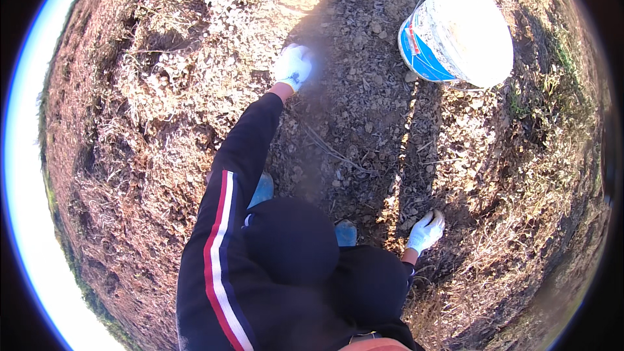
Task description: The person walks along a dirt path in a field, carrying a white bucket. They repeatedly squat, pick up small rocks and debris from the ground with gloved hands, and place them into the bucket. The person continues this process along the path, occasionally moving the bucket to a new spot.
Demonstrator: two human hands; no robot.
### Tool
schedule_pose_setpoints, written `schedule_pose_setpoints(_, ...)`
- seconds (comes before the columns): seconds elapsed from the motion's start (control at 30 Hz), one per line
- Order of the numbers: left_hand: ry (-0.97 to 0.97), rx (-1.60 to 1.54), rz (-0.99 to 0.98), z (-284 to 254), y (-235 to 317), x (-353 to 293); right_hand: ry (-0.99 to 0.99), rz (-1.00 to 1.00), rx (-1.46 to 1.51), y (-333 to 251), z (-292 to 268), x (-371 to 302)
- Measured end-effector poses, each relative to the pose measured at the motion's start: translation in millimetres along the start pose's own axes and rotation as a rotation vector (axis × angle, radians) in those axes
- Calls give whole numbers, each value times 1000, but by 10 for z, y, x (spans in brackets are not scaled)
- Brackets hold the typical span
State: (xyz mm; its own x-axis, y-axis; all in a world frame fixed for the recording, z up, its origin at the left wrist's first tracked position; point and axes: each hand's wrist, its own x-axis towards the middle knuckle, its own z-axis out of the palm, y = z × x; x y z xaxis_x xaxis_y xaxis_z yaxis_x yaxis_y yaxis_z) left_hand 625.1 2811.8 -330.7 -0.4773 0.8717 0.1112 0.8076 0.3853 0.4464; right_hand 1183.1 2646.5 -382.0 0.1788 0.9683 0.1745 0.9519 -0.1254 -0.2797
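My left hand [294, 65], in a white glove, is stretched far forward, low over the dry ground [364, 110]. Its fingers curl down toward the soil and look closed; what they hold, if anything, is hidden. Closer to my body on the right, my right hand [427, 231], also gloved, hangs at the ground with its fingers bent together. Nothing I can name shows in it. A white bucket [469, 29] with a blue printed side stands at the far right, apart from both hands. Its top is glaring white, so I cannot tell whether a lid covers it.
My dark-clad knees [292, 240] are bent beneath me, with blue shoe tips [346, 233] just ahead. Dry stalks [331, 146] and withered leaves litter the soil between the hands. A dark shadow falls across the middle. Rough dry plants [130, 175] spread to the left.
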Motion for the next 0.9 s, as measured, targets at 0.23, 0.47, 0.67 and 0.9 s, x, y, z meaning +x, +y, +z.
schedule_pose_setpoints(0.23,-198,437,60,-9,239,135,25,-16,14,10,14,-9)
schedule_pose_setpoints(0.47,-85,198,65,118,187,126,28,-14,19,-22,-28,8)
schedule_pose_setpoints(0.67,-1,-32,39,126,186,8,23,-7,10,31,-8,9)
schedule_pose_setpoints(0.9,-191,-549,-222,5,-93,-90,27,4,18,-15,11,0)
